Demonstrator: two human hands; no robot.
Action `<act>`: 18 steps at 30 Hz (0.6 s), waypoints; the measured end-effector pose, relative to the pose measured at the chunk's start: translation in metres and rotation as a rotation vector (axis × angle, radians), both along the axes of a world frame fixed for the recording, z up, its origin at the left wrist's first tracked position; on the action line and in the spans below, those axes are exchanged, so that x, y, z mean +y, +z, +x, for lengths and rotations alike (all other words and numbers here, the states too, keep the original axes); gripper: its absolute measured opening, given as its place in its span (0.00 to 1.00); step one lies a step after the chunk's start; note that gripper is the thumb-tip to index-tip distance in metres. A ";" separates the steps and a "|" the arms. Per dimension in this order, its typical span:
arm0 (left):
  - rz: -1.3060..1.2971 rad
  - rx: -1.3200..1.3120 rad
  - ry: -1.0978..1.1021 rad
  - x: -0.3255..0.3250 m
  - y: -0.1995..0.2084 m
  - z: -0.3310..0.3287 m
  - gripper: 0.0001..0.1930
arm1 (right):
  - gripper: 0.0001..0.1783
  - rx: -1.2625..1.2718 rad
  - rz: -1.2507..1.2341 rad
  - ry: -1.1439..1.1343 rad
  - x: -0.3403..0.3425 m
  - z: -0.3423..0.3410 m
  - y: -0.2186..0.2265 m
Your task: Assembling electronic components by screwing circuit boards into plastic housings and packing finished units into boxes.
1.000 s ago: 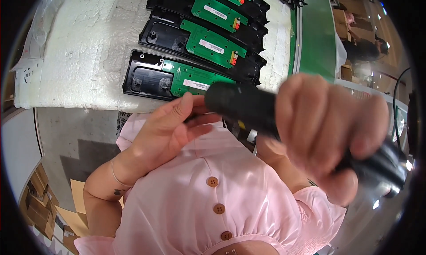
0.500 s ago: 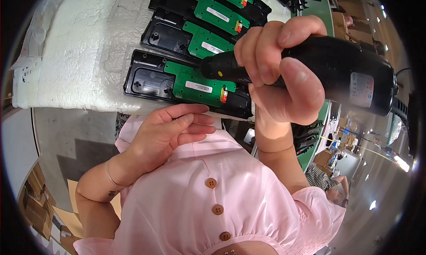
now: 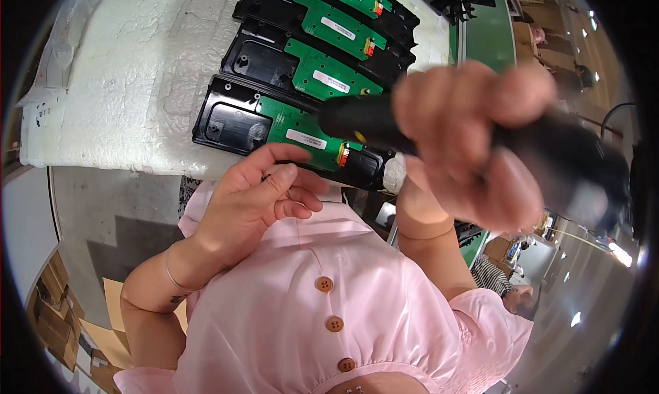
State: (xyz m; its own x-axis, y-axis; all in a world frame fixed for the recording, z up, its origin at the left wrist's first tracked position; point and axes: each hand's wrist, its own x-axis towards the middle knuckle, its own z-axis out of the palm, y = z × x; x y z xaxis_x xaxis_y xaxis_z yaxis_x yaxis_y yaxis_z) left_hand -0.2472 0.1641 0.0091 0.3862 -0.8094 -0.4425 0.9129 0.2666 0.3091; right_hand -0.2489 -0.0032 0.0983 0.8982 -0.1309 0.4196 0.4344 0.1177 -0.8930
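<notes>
White surface (image 3: 137, 85). Four black panels (image 3: 255, 59) in view, rowed from its near edge toward the far one, closer to the right edge; green boards (image 3: 336, 27) on them. Right grip (image 3: 470, 143), blurred, clenched round a black driver (image 3: 371, 119) over the near right corner. Driver's tip at the nearest panel's board; contact, cannot tell from where I stand. Left grip (image 3: 257, 196) at the near edge, beside that panel, fingers loosely curled; cannot tell whether anything small sits inside.
</notes>
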 end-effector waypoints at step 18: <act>-0.201 0.156 0.109 -0.002 -0.009 -0.002 0.09 | 0.14 -0.124 0.125 0.163 0.001 -0.025 0.029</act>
State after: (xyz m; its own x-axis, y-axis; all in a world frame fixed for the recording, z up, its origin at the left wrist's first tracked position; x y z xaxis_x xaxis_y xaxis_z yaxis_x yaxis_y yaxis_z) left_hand -0.2492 0.1620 0.0000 0.4154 -0.8443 -0.3385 0.9080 0.4075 0.0978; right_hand -0.2741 -0.0027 0.1273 0.8541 -0.0468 0.5180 0.5064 0.3019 -0.8077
